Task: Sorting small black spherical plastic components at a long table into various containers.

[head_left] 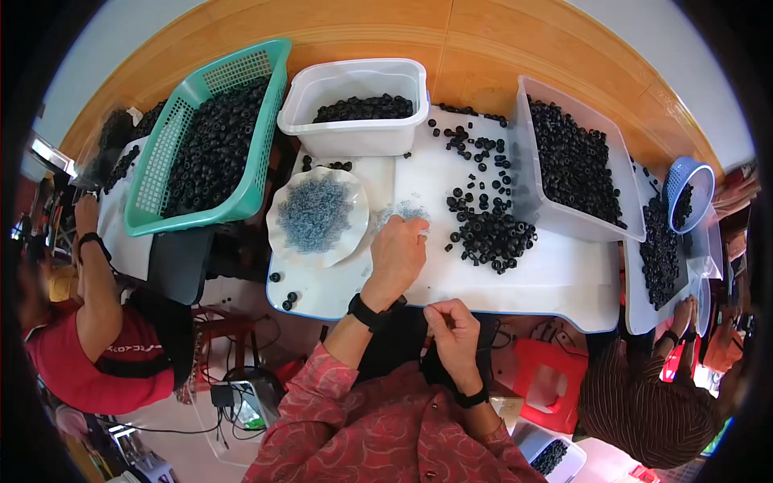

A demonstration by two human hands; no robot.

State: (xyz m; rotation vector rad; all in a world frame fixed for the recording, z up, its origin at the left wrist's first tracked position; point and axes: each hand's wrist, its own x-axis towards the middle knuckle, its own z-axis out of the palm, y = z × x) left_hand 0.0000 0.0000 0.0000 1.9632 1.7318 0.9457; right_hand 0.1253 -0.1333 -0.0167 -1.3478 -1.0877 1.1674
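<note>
My left hand (397, 253) reaches over the white table, its bent fingertips down at a loose patch of tiny clear grey-blue rings (414, 212). Whether a ring is between those fingers cannot be seen. Just left of that hand, a white scallop-edged plate (278, 241) holds a heap of the same small pieces (316, 213). My right hand (456, 334) hovers at the table's front edge, thumb and forefinger pressed together; anything in the pinch is hidden. Nearest beyond it lies a pile of small black cylindrical parts (493, 237), with more scattered behind.
A white tub (350, 143) and a green basket (248, 193) of black parts stand at the back and left. On the right is a translucent bin (568, 216), then a blue basket (675, 181). People sit at both sides. A red stool (527, 370) stands below right.
</note>
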